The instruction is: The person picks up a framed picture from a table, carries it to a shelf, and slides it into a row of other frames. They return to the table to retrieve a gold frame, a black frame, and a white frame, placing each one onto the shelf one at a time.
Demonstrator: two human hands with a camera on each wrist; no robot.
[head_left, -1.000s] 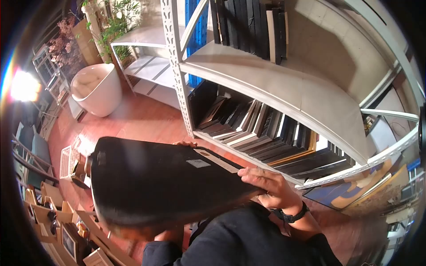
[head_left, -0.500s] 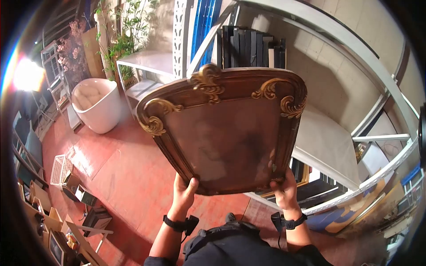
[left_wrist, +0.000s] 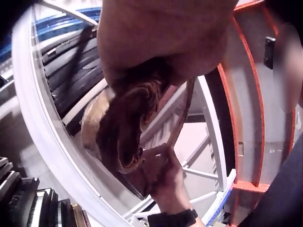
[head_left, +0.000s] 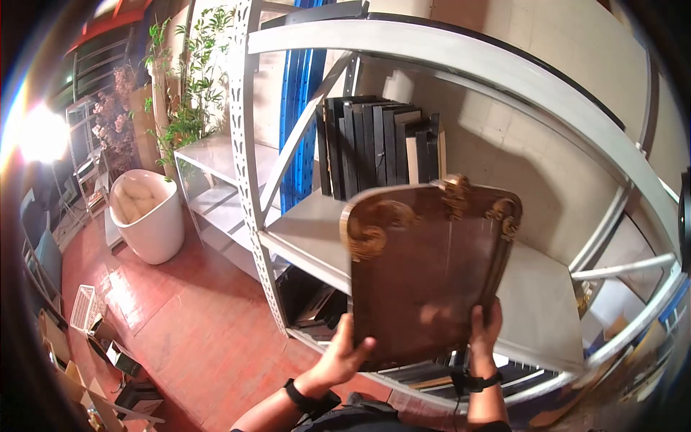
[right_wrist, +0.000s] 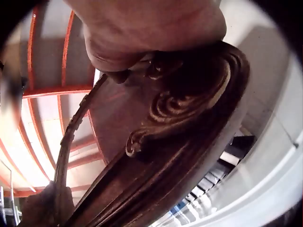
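Note:
Upright in front of me is an ornate brown wooden frame (head_left: 425, 281) with gold scrollwork on its top edge and corners and a dark, glossy panel inside. My left hand (head_left: 344, 354) grips its lower left side, thumb toward the front. On the lower right side, my right hand (head_left: 485, 331) holds it with the thumb along the front. The left wrist view has the left hand (left_wrist: 165, 38) above a carved corner of the frame (left_wrist: 125, 123). Carved scrolls on the frame (right_wrist: 184, 113) also fill the right wrist view, below the right hand (right_wrist: 156, 28).
Behind the frame stands a white metal rack; its middle shelf (head_left: 309, 227) bears a row of dark upright frames (head_left: 367, 147). More frames fill the level below. On the left are a white tub (head_left: 147, 223), a leafy plant (head_left: 191, 93) and a white basket (head_left: 86, 309) on the red floor.
The frame first showed its black back, then turned its carved front toward me. Since then it has moved right and nearer the rack, with both hands still on it. The view has shifted too.

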